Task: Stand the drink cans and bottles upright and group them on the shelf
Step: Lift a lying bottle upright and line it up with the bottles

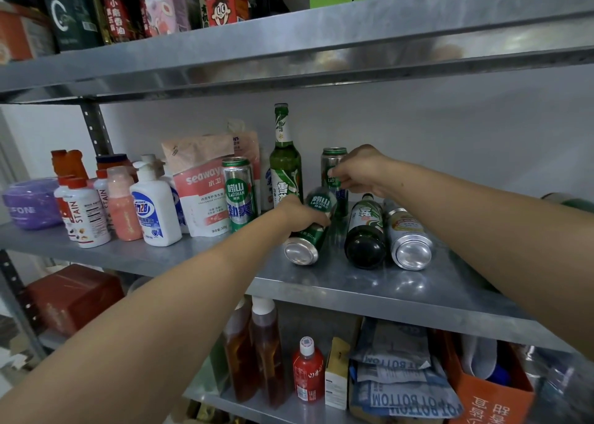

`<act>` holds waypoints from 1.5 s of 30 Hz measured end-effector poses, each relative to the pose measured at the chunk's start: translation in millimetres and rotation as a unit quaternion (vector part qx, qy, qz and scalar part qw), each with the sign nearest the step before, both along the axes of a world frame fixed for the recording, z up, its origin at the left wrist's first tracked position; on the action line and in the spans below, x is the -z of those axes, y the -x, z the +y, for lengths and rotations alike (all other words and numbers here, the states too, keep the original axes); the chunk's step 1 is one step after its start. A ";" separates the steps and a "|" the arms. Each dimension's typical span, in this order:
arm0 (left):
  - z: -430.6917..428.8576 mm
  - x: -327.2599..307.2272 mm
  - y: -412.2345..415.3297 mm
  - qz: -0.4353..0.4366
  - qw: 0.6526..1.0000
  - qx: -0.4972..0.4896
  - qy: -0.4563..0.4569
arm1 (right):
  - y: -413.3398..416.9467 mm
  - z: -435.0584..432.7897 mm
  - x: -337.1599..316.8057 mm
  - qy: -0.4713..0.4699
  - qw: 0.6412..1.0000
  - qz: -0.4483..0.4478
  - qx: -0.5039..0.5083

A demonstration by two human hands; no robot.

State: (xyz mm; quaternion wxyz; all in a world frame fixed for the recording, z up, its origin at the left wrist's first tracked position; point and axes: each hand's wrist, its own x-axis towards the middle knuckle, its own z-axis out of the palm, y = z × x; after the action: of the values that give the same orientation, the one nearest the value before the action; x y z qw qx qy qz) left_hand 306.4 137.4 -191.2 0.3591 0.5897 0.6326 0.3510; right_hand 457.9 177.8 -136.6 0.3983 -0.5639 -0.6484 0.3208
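Note:
On the middle metal shelf [369, 287] a green Laoshan can [239, 192] and a tall green beer bottle [285, 163] stand upright, with another can [333, 157] upright behind. My left hand [297, 214] grips a green can [310, 234] that lies on its side, base toward me. My right hand [358, 171] pinches the green top of a glass bottle [337, 224] that leans between the cans; its body is mostly hidden. To the right, a dark green bottle [364, 234] and a silver can [409, 238] lie on their sides.
Detergent bottles [156, 205], stain remover [86, 217] and a Seaway pouch [201, 185] crowd the shelf's left half. A low upper shelf [289, 47] hangs overhead. Bare shelf surface lies in front of the lying cans and to their right.

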 end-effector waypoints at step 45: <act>10.3 39.1 13.8 0.009 0.968 -0.032 -0.250 | 36.9 -20.8 27.4 -0.102 0.993 -0.028 -0.045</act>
State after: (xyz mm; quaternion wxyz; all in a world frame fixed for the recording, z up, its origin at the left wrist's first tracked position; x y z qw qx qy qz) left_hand 292.5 147.7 -230.3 0.1831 0.6435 0.5465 0.5038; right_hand 421.0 157.0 -163.9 0.4211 -0.4993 -0.7131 0.2546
